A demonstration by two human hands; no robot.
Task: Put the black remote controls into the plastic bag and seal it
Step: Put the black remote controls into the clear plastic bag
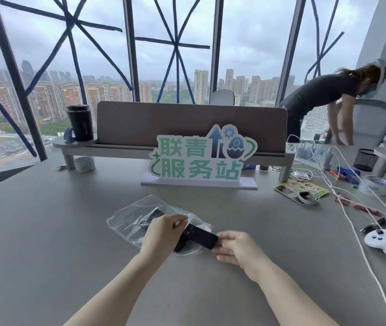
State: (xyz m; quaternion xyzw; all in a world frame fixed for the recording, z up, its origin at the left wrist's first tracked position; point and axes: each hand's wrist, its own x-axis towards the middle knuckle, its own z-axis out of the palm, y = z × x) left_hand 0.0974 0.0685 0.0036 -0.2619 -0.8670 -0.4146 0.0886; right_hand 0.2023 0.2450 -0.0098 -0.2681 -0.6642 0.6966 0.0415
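Both hands are over the grey desk [46, 243], right in front of the wearer. The clear bag [130, 220] lies flat at centre, its closed end pointing off toward ten o'clock, its mouth toward four o'clock. The left hand [163, 231] is pinched on the bag's upper lip, fingers closed on the plastic and lifting it a little. The right hand [236, 248] sits at three o'clock of the left, thumb and fingers clamped on the near end of a black remote [202, 237]. That remote is angled, far end at the bag's mouth under the left hand, near end outside. How far in it goes, I can't tell. Deeper in the bag, at eleven o'clock of the left hand, a dark shape [150, 217] shows through the plastic; it looks like another remote, blurred. A further dark piece [179, 246] pokes out below the left hand, touching the held remote.

Beyond the bag at twelve o'clock stands a green-lettered sign [201, 158] against the divider [187, 121]. A black mug [79, 123] rests on the shelf at eleven o'clock. Out at three o'clock lies a white controller [384, 243] with white cables [351, 222] trailing past it. At two o'clock, tape rolls [377, 184] and small clutter. Another person [323, 97] bends over by a chair [372, 121] at one o'clock.
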